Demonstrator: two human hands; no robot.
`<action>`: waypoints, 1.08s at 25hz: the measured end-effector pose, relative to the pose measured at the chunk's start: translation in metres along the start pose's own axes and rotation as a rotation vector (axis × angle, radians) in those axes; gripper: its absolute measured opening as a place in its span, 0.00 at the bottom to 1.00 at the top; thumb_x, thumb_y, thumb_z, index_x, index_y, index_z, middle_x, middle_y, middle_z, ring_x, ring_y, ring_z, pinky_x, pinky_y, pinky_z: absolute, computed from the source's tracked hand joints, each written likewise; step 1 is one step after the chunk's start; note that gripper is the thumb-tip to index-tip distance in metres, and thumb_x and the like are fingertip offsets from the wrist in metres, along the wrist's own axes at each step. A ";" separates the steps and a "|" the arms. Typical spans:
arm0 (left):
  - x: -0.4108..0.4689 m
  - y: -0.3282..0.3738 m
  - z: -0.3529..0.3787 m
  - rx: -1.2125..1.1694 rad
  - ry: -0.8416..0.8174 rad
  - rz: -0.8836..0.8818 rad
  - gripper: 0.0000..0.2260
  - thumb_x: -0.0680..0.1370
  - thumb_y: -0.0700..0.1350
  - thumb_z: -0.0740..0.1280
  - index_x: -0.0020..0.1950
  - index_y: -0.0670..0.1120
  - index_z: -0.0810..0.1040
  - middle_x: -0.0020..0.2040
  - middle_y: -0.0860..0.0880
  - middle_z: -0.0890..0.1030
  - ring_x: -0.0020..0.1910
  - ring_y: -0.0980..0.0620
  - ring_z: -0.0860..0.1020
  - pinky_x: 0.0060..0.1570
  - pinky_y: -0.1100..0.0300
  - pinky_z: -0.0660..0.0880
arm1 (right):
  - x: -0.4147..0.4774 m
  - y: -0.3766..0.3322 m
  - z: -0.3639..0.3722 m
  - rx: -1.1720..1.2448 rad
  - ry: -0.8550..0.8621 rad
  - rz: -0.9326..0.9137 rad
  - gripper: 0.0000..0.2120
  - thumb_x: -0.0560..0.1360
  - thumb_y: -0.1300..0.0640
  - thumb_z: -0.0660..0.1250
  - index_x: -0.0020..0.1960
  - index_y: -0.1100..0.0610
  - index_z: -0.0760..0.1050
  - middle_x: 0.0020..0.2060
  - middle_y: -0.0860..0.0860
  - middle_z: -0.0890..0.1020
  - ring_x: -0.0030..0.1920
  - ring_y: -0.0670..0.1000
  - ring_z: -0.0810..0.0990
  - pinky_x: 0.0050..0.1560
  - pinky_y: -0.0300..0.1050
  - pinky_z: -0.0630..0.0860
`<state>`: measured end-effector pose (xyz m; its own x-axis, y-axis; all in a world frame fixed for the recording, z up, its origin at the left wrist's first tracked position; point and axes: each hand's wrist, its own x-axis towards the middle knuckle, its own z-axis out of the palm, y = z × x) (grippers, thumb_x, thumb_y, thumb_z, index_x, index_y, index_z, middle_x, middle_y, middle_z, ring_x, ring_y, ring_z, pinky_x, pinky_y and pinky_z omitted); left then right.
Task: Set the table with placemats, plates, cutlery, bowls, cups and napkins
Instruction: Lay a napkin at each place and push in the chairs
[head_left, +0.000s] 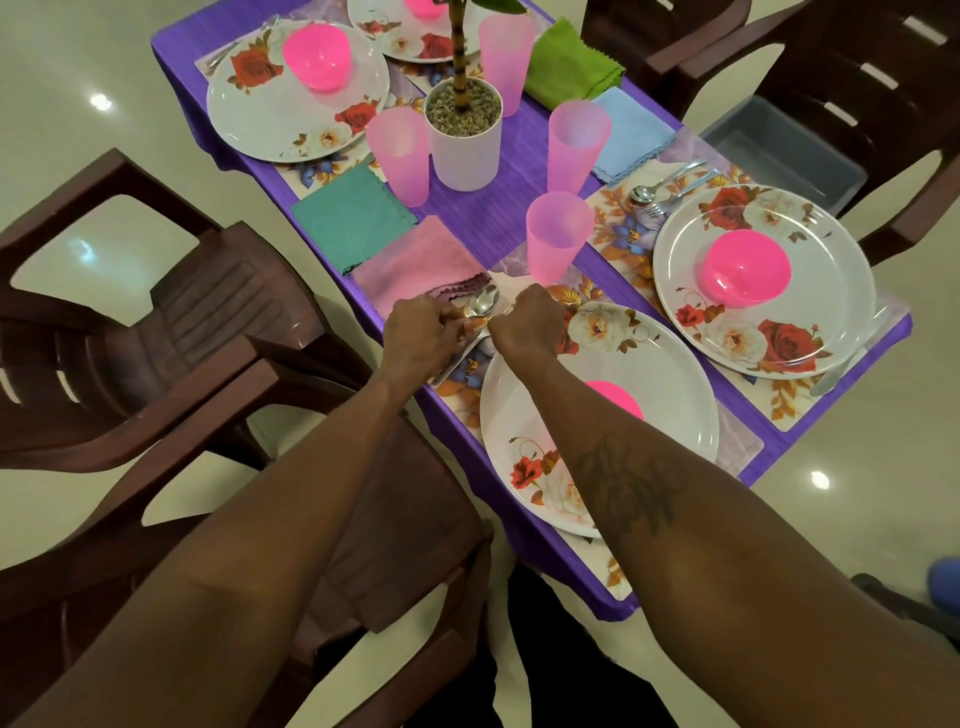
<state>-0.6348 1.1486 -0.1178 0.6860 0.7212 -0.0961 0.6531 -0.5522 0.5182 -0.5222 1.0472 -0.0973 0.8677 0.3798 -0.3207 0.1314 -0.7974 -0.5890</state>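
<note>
While both hands work at the cutlery on the placemat (462, 400) just left of the near plate (665, 374), the left hand (423, 332) has its fingers curled, pinching the handle of the spoon (482, 301), whose bowl end lies beyond the plate's far-left rim. The right hand (527, 325) is curled over the plate's far rim, knuckles to the camera. Tines of the fork (506, 310) peek out beside it, but whether it grips the fork cannot be told. A pink cup (558, 236) stands just beyond the plate, a pink napkin (415, 265) lies to its far left, and a pink bowl (618, 400) sits on the plate.
</note>
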 end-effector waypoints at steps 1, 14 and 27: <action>-0.006 -0.002 -0.001 0.008 -0.027 0.037 0.10 0.78 0.53 0.72 0.55 0.51 0.88 0.45 0.52 0.87 0.40 0.54 0.82 0.44 0.57 0.80 | 0.000 0.001 0.000 0.022 0.004 -0.022 0.22 0.73 0.59 0.76 0.65 0.60 0.78 0.59 0.57 0.83 0.58 0.58 0.83 0.52 0.47 0.78; -0.033 0.005 0.006 0.102 -0.075 0.167 0.12 0.78 0.49 0.71 0.60 0.50 0.87 0.44 0.49 0.86 0.41 0.50 0.82 0.46 0.51 0.83 | -0.003 0.012 0.001 -0.081 0.032 -0.222 0.16 0.75 0.62 0.73 0.61 0.50 0.85 0.59 0.51 0.85 0.56 0.52 0.84 0.59 0.49 0.79; 0.002 -0.029 -0.047 0.008 0.356 0.017 0.10 0.83 0.43 0.68 0.61 0.41 0.84 0.57 0.43 0.85 0.55 0.47 0.82 0.59 0.57 0.78 | 0.000 -0.027 0.013 -0.063 -0.004 -0.610 0.13 0.79 0.61 0.67 0.62 0.56 0.84 0.59 0.52 0.85 0.55 0.55 0.83 0.57 0.51 0.81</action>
<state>-0.6669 1.1858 -0.0929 0.5428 0.8117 0.2157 0.6460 -0.5677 0.5103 -0.5323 1.0748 -0.0915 0.6251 0.7784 0.0580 0.6324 -0.4615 -0.6221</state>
